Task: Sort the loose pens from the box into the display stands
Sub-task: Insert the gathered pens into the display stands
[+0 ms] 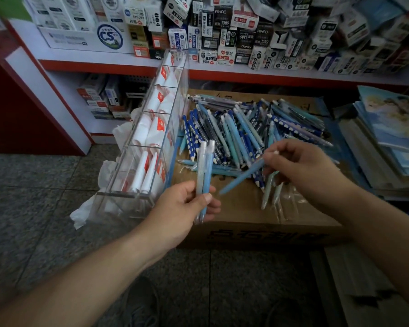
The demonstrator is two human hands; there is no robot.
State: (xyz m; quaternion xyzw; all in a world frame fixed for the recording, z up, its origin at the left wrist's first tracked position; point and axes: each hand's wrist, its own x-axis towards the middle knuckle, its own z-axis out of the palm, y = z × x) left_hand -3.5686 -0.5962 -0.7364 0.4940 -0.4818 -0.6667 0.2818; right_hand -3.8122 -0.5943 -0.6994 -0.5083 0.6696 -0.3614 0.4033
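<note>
**Both hands hold pens over the box**

The left hand, over the near-left corner of the box, has its grip closed round 2 pale blue pens. They are held upright side by side, clear ends up. The right hand, over the box's middle, pinches 1 blue pen by its upper end. That pen slants down and left toward the left hand, not touching it. Whether the 2 paler pens just below the right hand are also in its grip, I cannot tell. The loose pile of blue pens covers the box's far half. A clear stand with compartments sits just left of the box, with white packets in it. Books are stacked right of the box, and a shelf of cartons runs behind it.
</note>
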